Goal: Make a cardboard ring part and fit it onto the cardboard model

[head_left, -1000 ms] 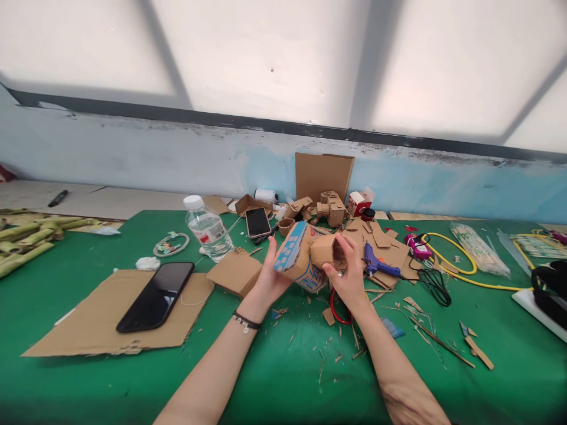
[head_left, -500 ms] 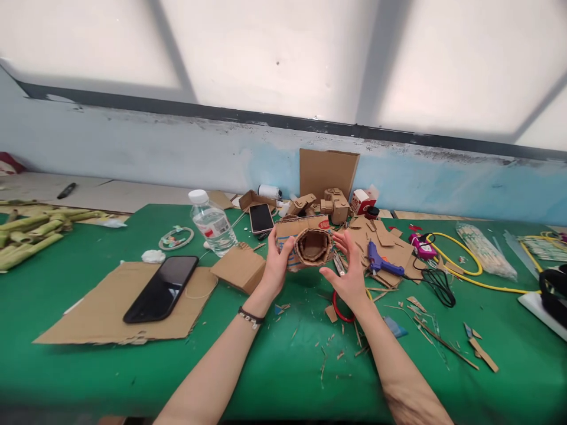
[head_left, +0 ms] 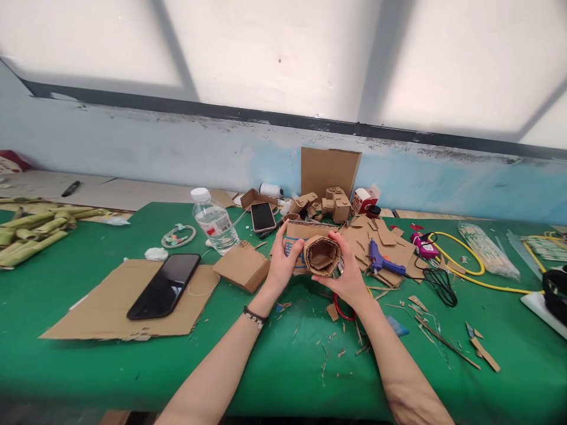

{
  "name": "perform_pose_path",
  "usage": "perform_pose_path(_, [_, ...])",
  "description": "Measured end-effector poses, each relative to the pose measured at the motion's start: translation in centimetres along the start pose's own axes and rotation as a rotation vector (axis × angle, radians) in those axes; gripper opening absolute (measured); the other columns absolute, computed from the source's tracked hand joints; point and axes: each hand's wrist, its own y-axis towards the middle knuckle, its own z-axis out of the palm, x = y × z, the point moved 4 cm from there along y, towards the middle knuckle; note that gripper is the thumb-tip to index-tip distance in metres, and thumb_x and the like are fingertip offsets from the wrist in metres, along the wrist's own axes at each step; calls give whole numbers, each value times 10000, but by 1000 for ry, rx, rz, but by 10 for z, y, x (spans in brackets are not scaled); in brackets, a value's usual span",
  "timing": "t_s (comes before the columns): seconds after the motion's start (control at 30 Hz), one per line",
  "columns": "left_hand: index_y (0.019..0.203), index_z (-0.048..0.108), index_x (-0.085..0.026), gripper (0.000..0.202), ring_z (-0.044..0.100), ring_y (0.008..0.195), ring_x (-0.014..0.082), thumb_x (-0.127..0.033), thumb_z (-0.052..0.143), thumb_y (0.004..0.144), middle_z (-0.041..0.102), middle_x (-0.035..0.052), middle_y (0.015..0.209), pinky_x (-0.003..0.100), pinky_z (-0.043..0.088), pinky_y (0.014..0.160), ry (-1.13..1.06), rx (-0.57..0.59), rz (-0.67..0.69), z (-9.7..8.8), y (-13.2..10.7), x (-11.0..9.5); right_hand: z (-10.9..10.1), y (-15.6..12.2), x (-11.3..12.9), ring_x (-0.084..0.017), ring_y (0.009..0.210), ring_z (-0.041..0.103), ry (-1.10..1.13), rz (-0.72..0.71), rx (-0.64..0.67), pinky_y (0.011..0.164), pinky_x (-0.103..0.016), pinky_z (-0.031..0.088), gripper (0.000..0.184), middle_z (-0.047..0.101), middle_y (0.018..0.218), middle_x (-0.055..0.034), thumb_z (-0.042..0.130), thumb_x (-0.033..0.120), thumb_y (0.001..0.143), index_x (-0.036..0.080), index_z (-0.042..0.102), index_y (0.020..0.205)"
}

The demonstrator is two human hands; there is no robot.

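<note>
Between my hands, above the table, is a cardboard camera model (head_left: 293,231) with blue print on its box body. A many-sided cardboard tube (head_left: 322,256) sticks out of its front, its open end facing me. My left hand (head_left: 283,262) grips the body's left side, thumb on the front face. My right hand (head_left: 348,271) is closed round the tube, thumb below and fingers over its upper right. Behind my right hand, scissors with a red handle (head_left: 343,308) lie partly hidden.
A blue glue gun (head_left: 380,260) lies on cardboard scraps at right, its black cord coiled nearby. A water bottle (head_left: 215,223), a black phone (head_left: 165,286) on cardboard (head_left: 88,313) and a folded cardboard piece (head_left: 243,267) stand left. Another cardboard camera (head_left: 337,205) sits behind.
My right hand has gone from open fingers beside the tube to a grip on it. The tube's open end has shifted slightly right and down, showing more of the blue-printed body.
</note>
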Motion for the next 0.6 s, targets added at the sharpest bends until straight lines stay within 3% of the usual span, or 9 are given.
perform_pose_path(0.1, [1725,396,-259,892,608,1522,340,-605,768,992,595,150,1670,495,435,1331,30,-10,33,1,-3,-8,1,0,0,-381,1589,549,7,-4,3,1320,-585,482,1131,521,1747,-130,961,510,876,409,275,1769])
perform_pose_path(0.23, [1749,357,-273,912,646,1469,329,-593,767,1000,589,158,1670,485,483,1289,90,-41,118,2,-8,-14,4,-1,-1,-391,1606,522,-41,-10,-11,1324,-581,482,1146,496,1739,-153,942,547,886,384,247,1782])
perform_pose_path(0.33, [1766,328,-290,925,596,1530,335,-569,774,1005,547,157,1708,482,470,1302,162,-61,177,3,-13,-15,7,-1,2,-411,1626,486,-115,-48,-63,1323,-620,480,1134,458,1728,-176,915,604,893,372,245,1778])
perform_pose_path(0.43, [1777,313,-302,925,496,1628,345,-541,775,1012,479,151,1767,491,403,1354,240,-77,247,2,-18,-15,10,-2,8,-439,1605,499,-160,-74,-154,1277,-702,503,1032,431,1704,-198,896,642,896,354,338,1714])
perform_pose_path(0.6, [1789,288,-326,901,418,1685,339,-539,739,1039,388,125,1836,476,354,1385,351,-93,347,3,-24,-17,9,-2,19,-415,1550,559,-146,-89,-241,1258,-730,510,817,428,1677,-190,886,521,940,348,418,1588])
